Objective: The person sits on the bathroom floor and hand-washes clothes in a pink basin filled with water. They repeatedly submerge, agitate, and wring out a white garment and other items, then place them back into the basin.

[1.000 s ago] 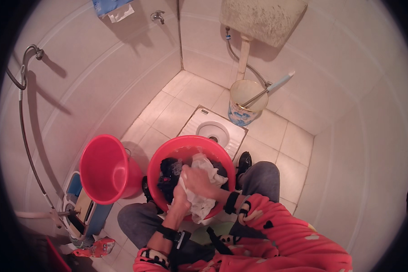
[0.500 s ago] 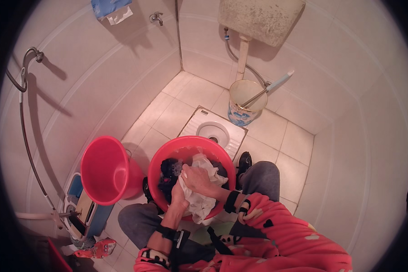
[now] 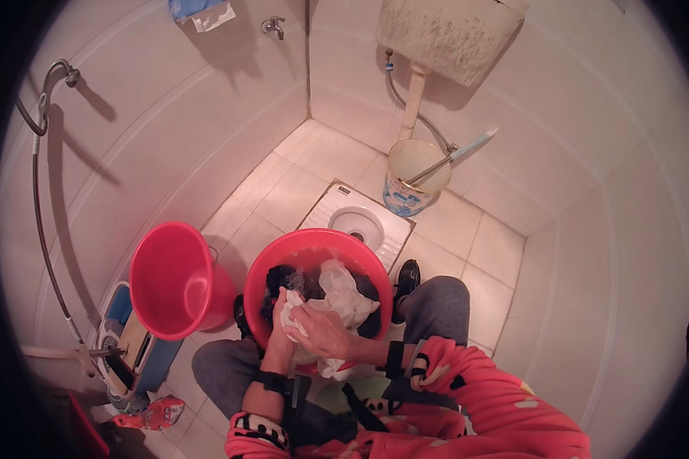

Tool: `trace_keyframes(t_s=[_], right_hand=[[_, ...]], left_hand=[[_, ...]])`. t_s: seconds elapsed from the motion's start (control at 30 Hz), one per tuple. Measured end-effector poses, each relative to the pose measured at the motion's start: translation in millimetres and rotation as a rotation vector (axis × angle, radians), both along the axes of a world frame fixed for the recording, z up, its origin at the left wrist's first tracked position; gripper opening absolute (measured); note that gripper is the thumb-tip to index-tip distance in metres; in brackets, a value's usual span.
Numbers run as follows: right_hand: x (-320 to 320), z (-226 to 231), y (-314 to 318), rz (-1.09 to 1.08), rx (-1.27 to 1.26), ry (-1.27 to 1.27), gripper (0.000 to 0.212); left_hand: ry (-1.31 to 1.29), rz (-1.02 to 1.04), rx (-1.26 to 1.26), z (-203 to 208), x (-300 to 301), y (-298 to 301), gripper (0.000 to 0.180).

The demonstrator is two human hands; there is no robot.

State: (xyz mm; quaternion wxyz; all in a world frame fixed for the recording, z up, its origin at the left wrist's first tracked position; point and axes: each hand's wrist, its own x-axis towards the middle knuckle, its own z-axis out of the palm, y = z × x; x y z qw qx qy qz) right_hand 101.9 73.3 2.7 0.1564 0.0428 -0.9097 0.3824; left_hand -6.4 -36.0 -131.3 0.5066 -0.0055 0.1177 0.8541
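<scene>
Between my knees stands a red basin (image 3: 365,249) with water and wet laundry in it. Over its near left part, my left hand (image 3: 281,336) is closed on a bunched piece of a white garment (image 3: 344,298). My right hand (image 3: 323,332) presses against the same bunch from the right, its fingers wrapped over the fabric. The rest of the garment spreads rightward across the basin and hangs toward the near rim. Dark clothes (image 3: 282,281) lie in the water beyond my left hand, partly covered.
At the left, an empty red bucket (image 3: 164,283) stands beside a blue and beige container (image 3: 142,344) and an orange-red packet (image 3: 157,413). A squat toilet (image 3: 360,218) lies past the basin. Behind it, a patterned bin (image 3: 406,195) holds a light-handled stick (image 3: 471,145).
Both hands have drawn back toward me and slightly left. My right hand has come down over the white fabric, which now shows bunched between my two hands.
</scene>
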Motion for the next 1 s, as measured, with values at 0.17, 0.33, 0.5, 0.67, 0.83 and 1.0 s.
trace_keyframes(t_s=[0.17,0.33,0.5,0.67,0.83,1.0], right_hand=[[-31,-12,20,-0.132,0.121,-0.190,0.025],[-35,-21,15,-0.162,0.079,-0.125,0.020],[-15,-26,0,-0.046,0.053,0.011,0.019],[-52,-74,49,-0.214,0.027,-0.384,0.029],[-93,-122,123,-0.310,-0.245,-0.358,0.047],[-123,-155,163,-0.336,-0.449,-0.520,0.041]], left_hand=[[-0.093,0.154,-0.720,49,44,30,0.039],[-0.042,0.164,-0.914,37,30,22,0.046],[0.014,0.041,-0.014,2,16,7,0.043],[-0.161,0.110,-0.669,12,27,32,0.044],[-0.070,0.026,-0.574,27,-36,30,0.037],[-0.024,0.208,-0.896,-7,-82,36,0.056]])
